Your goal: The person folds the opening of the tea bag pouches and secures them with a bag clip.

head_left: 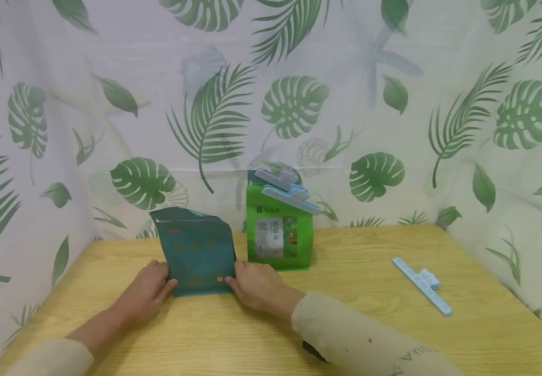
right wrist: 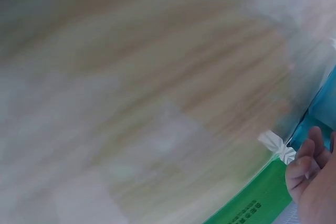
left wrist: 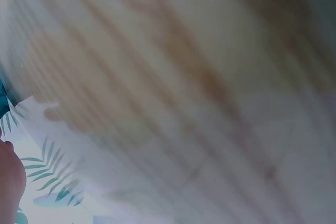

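A dark teal pouch (head_left: pixel 197 256) stands upright on the table, its top edge unclipped and slightly parted. My left hand (head_left: pixel 146 292) holds its lower left side, thumb toward the front. At the lower right side my right hand (head_left: pixel 258 284) grips it, thumb on the front and fingers along the edge. In the right wrist view, the right hand (right wrist: pixel 312 169) appears beside the blue-looking pouch (right wrist: pixel 324 103). Only a sliver of the left hand (left wrist: pixel 10 182) and pouch (left wrist: pixel 4 103) shows in the left wrist view.
A green tea bag (head_left: pixel 304 237) stands behind the right hand, a pale blue sealing clip (head_left: pixel 289 199) across its top. Behind it, a lilac clip (head_left: pixel 275 179) sits on another dark bag (head_left: pixel 252 177). A loose blue clip (head_left: pixel 421 286) lies on the wooden table (head_left: pixel 355 292) at right.
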Tool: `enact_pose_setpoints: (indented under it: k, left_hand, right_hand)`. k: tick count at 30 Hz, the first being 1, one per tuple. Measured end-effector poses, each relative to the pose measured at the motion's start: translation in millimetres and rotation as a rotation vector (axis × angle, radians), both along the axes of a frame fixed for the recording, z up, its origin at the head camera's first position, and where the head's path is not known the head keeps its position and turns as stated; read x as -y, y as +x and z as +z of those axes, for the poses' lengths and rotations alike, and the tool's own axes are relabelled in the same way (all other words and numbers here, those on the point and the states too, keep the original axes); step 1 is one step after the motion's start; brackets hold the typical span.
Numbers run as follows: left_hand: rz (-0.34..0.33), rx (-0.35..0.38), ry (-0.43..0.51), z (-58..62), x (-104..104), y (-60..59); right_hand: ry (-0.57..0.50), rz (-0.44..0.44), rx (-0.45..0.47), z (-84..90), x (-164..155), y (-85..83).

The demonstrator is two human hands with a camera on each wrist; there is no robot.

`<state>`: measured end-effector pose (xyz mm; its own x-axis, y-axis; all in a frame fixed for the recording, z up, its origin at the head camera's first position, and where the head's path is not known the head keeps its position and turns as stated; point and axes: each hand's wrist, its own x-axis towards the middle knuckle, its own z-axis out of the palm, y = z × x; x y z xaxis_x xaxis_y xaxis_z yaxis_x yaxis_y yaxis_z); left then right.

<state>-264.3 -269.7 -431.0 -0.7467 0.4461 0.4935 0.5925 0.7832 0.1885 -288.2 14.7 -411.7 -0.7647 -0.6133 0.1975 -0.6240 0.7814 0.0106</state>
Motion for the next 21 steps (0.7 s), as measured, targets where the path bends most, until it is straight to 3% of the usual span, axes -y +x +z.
enact_pose_setpoints:
  k: [5,9,13,21]
  left_hand:
    - [-0.010,0.008,0.040,0.3,-5.7,0.8]
    - [-0.001,0.090,0.126,0.3,-8.2,3.0]
    - [0.020,0.139,0.154,0.5,-10.9,4.0]
    - [0.013,0.147,0.174,3.7,-17.6,2.0]
  right_hand:
    - [-0.010,0.041,0.023,1.6,-9.9,2.4]
    - [-0.027,0.061,0.021,1.1,-16.6,3.7]
    - [-0.035,0.092,0.008,-0.5,-22.0,4.5]
    - [-0.040,0.164,-0.040,2.9,-32.0,6.6]
